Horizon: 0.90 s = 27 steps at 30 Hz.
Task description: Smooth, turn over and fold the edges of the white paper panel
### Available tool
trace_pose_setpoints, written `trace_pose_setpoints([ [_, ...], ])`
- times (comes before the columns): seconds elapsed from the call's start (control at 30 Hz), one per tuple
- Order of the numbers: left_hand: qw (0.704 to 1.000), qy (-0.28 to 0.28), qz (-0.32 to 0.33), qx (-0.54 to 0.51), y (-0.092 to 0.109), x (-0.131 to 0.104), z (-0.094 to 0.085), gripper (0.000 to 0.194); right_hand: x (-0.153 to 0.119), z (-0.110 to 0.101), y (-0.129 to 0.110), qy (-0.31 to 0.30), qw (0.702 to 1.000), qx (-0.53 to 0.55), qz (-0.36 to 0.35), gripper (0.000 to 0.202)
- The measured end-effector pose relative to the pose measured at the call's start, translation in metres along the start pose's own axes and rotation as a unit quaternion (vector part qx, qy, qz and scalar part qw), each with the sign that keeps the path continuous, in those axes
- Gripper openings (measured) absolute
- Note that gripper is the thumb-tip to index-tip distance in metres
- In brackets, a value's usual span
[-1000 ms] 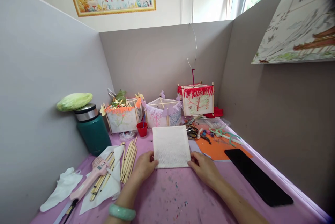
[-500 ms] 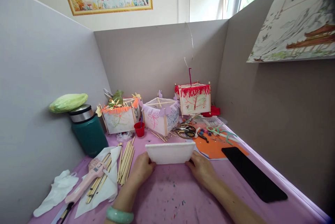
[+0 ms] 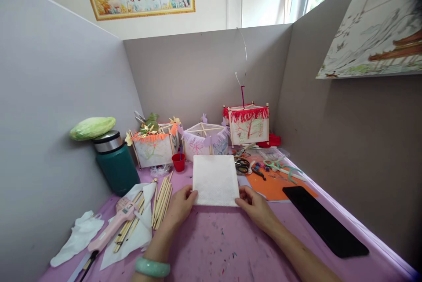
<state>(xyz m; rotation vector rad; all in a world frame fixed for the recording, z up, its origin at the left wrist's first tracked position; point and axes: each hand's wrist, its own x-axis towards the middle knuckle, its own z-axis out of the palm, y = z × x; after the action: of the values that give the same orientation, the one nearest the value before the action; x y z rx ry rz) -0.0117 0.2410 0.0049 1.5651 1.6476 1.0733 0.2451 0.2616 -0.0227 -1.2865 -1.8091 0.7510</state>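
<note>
We've got the white square (image 3: 216, 181) mid-frame, a bit below center, tilted up toward the cam, bottom edge low over the purple table (image 3: 211, 247). Our L hand (image 3: 182, 203) pinches its lower left corner, thumb in front, and our R hand (image 3: 253, 203) pinches the lower right corner the same way. Green bangle (image 3: 152, 267) on our L wrist, bottom of frame. Just left of the L hand: loose sticks (image 3: 162, 200), then the pink glue gun (image 3: 114, 225) lying by more sticks on white cloth. Teal flask (image 3: 117, 165) at left w/ a green gourd (image 3: 92, 128) on its lid. Red cup (image 3: 178, 162) is behind the square, slightly left, near the purple lantern (image 3: 206, 140). Scissors (image 3: 242, 165) just right of the square's upper part, orange sheet (image 3: 275, 185) next to them, black phone (image 3: 325, 220) lower right.
</note>
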Motion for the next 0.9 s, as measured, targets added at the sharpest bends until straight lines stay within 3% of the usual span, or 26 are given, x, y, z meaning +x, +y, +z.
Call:
trace_pose_setpoints([
  [0.1, 1.0, 0.005, 0.006, -0.001, -0.004, 0.003, -0.001, 0.019, 0.001, 0.0, 0.002, 0.0, 1.0, 0.009, -0.024, 0.018],
  [0.27, 1.0, -0.008, 0.001, -0.013, -0.009, 0.003, 0.002, 0.033, 0.002, -0.003, 0.002, -0.025, 0.999, 0.01, -0.044, 0.026],
  [0.43, 0.996, -0.05, -0.01, -0.068, -0.005, -0.001, 0.006, 0.028, 0.001, -0.005, 0.0, -0.009, 1.0, 0.004, 0.003, 0.026],
  [0.57, 0.987, -0.075, -0.05, -0.136, 0.0, -0.002, 0.006, 0.022, -0.001, -0.004, 0.0, 0.014, 0.999, 0.001, 0.039, 0.038],
  [0.77, 0.974, -0.08, -0.076, -0.196, 0.005, -0.004, 0.002, 0.051, 0.001, 0.0, 0.005, 0.017, 0.999, -0.017, 0.027, 0.023],
  [0.9, 0.976, -0.095, -0.071, -0.181, 0.002, -0.003, 0.008, 0.057, -0.002, 0.004, 0.007, 0.017, 0.999, -0.012, 0.032, 0.021],
])
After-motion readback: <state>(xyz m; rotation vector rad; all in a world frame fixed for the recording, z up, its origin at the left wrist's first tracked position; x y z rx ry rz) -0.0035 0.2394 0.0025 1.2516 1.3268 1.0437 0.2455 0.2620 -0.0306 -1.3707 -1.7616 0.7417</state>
